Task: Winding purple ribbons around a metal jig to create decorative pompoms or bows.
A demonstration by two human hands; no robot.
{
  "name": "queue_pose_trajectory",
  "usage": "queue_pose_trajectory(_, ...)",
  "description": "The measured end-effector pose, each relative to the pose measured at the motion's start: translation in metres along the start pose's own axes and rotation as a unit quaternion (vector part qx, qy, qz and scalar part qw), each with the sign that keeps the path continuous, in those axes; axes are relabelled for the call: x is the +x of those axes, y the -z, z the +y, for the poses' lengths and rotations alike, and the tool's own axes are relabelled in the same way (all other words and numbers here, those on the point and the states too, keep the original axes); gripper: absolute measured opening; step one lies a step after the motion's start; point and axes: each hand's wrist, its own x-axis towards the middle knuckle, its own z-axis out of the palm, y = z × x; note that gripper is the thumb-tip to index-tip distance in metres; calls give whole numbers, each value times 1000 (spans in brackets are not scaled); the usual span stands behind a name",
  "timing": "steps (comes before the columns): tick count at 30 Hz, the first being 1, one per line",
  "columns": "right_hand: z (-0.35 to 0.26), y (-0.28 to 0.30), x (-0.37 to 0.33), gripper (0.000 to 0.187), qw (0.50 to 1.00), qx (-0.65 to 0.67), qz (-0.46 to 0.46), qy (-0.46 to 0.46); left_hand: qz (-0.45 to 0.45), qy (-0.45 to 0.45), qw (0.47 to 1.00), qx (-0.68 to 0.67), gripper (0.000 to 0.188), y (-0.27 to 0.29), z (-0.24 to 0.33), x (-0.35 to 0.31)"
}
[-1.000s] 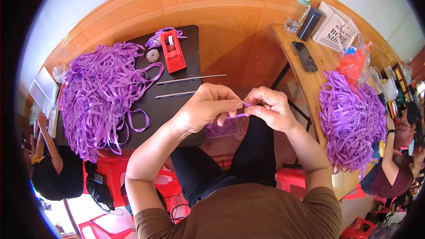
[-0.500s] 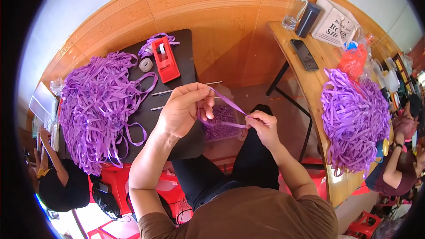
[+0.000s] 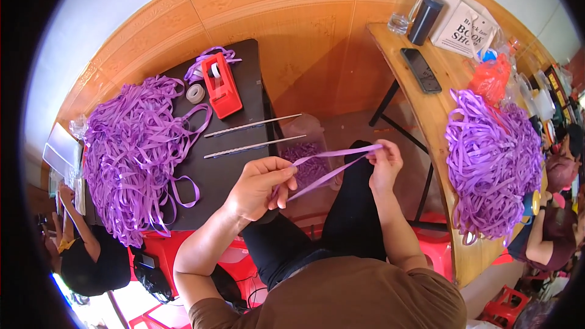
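Between my two hands a loop of purple ribbon (image 3: pixel 323 177) is stretched above my lap. My left hand (image 3: pixel 261 190) pinches its left end between thumb and fingers, and my right hand (image 3: pixel 385 164) grips the right end. Just ahead of my left hand, two thin metal rods (image 3: pixel 256 124) stick out past the dark table's right edge. A large tangled heap of purple ribbon (image 3: pixel 134 146) covers the left of that table. Under the rods stands a clear plastic bin (image 3: pixel 302 127) holding small purple pieces.
On the dark table (image 3: pixel 234 183) are a red tape dispenser (image 3: pixel 223 94) and a tape roll (image 3: pixel 195 93). The wooden table (image 3: pixel 399 64) at right bears another ribbon heap (image 3: pixel 490 164), a phone (image 3: pixel 420 70), a glass bottle (image 3: pixel 404 6), a dark tumbler (image 3: pixel 425 19) and a paper bag (image 3: pixel 466 27). Other people work at both sides.
My left hand has come down and toward me, away from the rods. My right hand has moved slightly right and up, and the ribbon loop is now drawn out longer between them.
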Motion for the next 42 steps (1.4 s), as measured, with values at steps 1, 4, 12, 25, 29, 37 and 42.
queue_pose_trajectory(1,11,8,5,22,996,-55,-63,9,-11,6,1000,-20,15,-3,-1,3)
queue_pose_trajectory(4,-11,0,-14,39,936,-280,-205,51,-40,11,999,28,14,-9,-2,5)
queue_pose_trajectory(12,-87,-71,-57,31,850,-145,-496,104,-71,-12,985,157,15,-24,-4,0)
queue_pose_trajectory(25,-53,-79,-24,22,734,-321,-339,493,41,4,994,-106,23,-51,-80,-8)
queue_pose_trajectory(29,-36,-90,3,17,728,-330,-365,477,89,-126,976,-154,18,-63,-116,25)
queue_pose_trajectory(37,-22,-120,47,25,721,-324,-366,491,149,-228,954,-122,11,-44,-113,87)
queue_pose_trajectory(42,-16,-146,59,26,724,-291,-405,476,157,-302,933,-121,11,-25,-109,105)
